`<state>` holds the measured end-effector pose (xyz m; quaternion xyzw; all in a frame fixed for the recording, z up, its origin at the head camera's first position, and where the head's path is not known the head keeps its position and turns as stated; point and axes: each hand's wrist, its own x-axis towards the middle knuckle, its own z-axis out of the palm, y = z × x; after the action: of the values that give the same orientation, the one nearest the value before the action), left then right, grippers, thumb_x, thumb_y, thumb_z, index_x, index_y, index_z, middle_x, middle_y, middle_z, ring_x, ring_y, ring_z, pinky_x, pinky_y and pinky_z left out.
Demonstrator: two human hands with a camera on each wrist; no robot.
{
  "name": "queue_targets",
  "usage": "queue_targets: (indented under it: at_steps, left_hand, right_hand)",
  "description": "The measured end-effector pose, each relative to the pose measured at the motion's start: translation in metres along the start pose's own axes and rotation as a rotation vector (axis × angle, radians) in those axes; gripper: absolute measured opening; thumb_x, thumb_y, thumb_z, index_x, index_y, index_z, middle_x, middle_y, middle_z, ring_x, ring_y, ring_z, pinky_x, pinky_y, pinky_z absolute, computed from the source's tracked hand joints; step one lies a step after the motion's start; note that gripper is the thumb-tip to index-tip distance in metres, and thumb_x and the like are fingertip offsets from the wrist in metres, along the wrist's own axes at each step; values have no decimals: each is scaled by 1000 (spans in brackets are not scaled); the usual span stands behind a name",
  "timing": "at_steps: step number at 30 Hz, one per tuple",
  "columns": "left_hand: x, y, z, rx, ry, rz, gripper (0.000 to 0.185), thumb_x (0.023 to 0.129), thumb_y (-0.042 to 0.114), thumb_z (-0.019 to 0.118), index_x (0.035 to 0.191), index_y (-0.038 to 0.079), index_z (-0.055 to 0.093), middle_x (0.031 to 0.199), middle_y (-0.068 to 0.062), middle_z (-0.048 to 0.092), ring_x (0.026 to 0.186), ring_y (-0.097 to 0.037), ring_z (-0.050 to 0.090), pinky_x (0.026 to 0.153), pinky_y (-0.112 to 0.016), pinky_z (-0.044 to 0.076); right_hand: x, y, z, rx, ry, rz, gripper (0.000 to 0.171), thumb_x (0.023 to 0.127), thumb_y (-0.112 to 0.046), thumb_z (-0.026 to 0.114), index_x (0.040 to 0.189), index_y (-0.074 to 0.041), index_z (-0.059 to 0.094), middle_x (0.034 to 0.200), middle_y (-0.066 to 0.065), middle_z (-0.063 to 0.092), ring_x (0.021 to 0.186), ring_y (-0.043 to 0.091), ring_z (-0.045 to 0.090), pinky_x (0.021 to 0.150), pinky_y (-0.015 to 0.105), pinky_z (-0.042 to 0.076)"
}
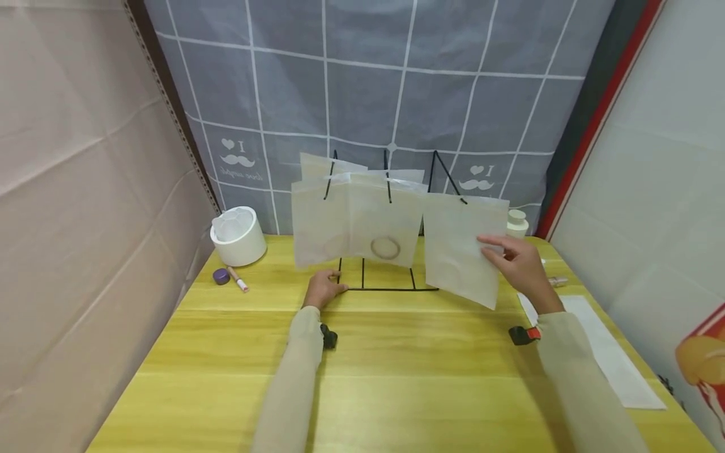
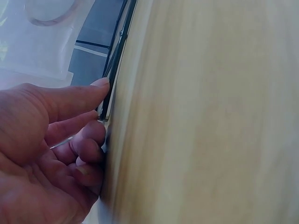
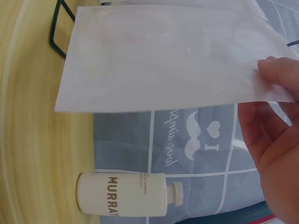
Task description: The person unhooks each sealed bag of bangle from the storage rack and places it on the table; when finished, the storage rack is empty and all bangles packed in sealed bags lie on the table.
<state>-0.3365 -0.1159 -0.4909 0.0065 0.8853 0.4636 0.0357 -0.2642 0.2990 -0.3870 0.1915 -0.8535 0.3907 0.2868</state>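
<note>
A black wire rack (image 1: 391, 289) stands on the table, with thin white bags hanging from its hooks. My left hand (image 1: 321, 289) grips the front left corner of its base; in the left wrist view the thumb (image 2: 91, 95) presses the dark wire. At the right hook hangs a white bag (image 1: 461, 251), its lower edge swung forward. My right hand (image 1: 518, 264) pinches its right edge, thumb in front and fingers behind, as the right wrist view shows. A ring shape (image 1: 386, 247) shows through the middle bag (image 1: 370, 217). Another bag (image 1: 317, 165) hangs behind.
On the left are a white cup (image 1: 239, 242), a purple cap (image 1: 221, 276) and a small stick-like tube (image 1: 238, 279). A white bottle (image 3: 124, 194) marked MURRAY stands behind the right hand. White sheets (image 1: 612, 352) lie at right. A grey checked cloth (image 1: 362, 94) hangs behind.
</note>
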Motion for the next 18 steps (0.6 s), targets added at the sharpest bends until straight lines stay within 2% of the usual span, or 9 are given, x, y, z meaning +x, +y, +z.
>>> queue_targets:
  at_steps: [5,9,13,15,18]
  left_hand:
    - [1,1,1,21,9,5,48,90,15,77,135,4,64,140,-19,60,127,-40,56,105,-55,46]
    - [0,1,0,19,14,5,48,91,16,76,136,5,64,139,-19,60,125,-40,57,106,-54,46]
    - [-1,2,-1,5,15,1,48,90,15,77,135,4,64,139,-19,60,124,-40,58,105,-54,47]
    - [-1,2,-1,4,12,4,48,90,14,77,135,3,64,140,-19,60,123,-40,58,104,-54,47]
    - [-1,4,-1,3,8,2,48,90,14,77,134,2,64,140,-20,59,124,-40,58,103,-54,47]
  right_hand:
    - [-6,-6,-9,-43,58,-110,30,85,6,75,112,-6,78,104,5,76,63,0,48,53,14,38]
    - [-9,-16,-18,-37,92,-184,34,79,15,76,108,-3,79,98,-1,76,58,1,42,52,15,34]
    - [-16,-29,-33,-5,102,-256,40,69,27,73,102,4,78,96,-3,76,56,2,39,53,15,32]
    - [-24,-36,-44,30,94,-274,44,65,32,71,100,6,77,97,-2,76,58,2,42,54,14,34]
    - [-41,-41,-61,117,55,-235,44,65,34,69,101,10,75,100,-3,77,60,3,44,53,17,35]
